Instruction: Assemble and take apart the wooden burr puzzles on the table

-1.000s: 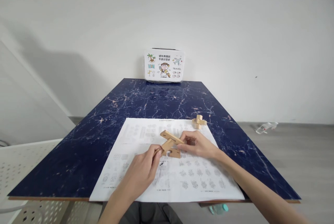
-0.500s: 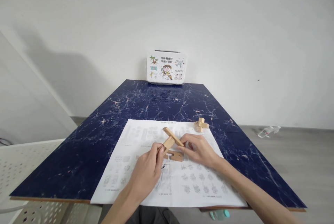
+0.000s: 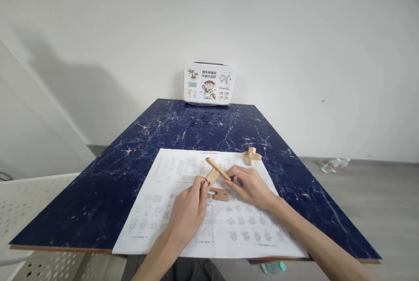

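Observation:
My left hand point(image 3: 189, 206) pinches the lower end of a flat wooden puzzle piece point(image 3: 213, 177). In my right hand point(image 3: 250, 186), thumb and fingers grip the near end of a second, longer wooden puzzle bar point(image 3: 214, 166). The two pieces cross and appear to touch above the sheet. Just below them, a notched wooden piece point(image 3: 221, 195) lies on the paper, its left part hidden by my left hand. A small cross-shaped wooden puzzle point(image 3: 252, 155) stands at the sheet's upper right.
A white instruction sheet point(image 3: 144, 224) with printed diagrams covers the near part of the dark blue marbled table point(image 3: 98, 202). Against the wall stands a white cartoon-printed case point(image 3: 209, 84). A clear plastic bottle point(image 3: 335, 165) lies on the floor, right; a perforated white surface point(image 3: 19, 202) is at left.
My left hand has shifted slightly right and turned a little, covering more of the notched piece on the paper. The two held pieces remain crossed, and the view has moved slightly.

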`<state>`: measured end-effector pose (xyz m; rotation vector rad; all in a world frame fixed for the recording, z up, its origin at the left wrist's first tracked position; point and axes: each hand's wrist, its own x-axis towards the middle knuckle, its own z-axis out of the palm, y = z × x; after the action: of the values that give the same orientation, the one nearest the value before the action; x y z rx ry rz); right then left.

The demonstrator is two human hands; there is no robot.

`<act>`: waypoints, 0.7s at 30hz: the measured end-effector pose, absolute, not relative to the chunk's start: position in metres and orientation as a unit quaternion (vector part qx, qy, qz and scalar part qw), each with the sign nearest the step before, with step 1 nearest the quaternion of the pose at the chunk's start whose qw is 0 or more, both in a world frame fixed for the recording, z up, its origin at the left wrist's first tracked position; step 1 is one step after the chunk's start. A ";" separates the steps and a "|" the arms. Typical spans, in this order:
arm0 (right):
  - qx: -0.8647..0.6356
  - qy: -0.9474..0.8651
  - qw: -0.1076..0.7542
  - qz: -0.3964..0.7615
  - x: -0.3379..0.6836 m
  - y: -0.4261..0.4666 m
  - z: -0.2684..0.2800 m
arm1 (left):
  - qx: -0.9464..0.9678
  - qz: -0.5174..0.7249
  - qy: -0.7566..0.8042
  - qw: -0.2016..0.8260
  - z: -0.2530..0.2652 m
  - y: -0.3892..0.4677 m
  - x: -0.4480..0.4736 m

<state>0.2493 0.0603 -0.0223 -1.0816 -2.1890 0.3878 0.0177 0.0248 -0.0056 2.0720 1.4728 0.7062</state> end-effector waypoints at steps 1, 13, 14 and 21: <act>-0.411 -0.839 0.327 0.141 0.249 0.060 -0.022 | 0.760 0.260 0.541 0.249 -0.007 0.025 0.018; -0.412 -0.833 0.337 0.151 0.251 0.059 -0.022 | 0.748 0.300 0.521 0.280 -0.004 0.022 0.020; -0.413 -0.830 0.340 0.157 0.251 0.059 -0.022 | 0.745 0.304 0.517 0.292 -0.003 0.022 0.020; -0.412 -0.833 0.333 0.161 0.251 0.058 -0.020 | 0.741 0.311 0.516 0.296 -0.002 0.021 0.020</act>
<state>0.2513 0.0579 -0.0200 -1.0748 -2.1748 0.4212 0.0203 0.0212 -0.0016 1.9717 1.3722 0.8272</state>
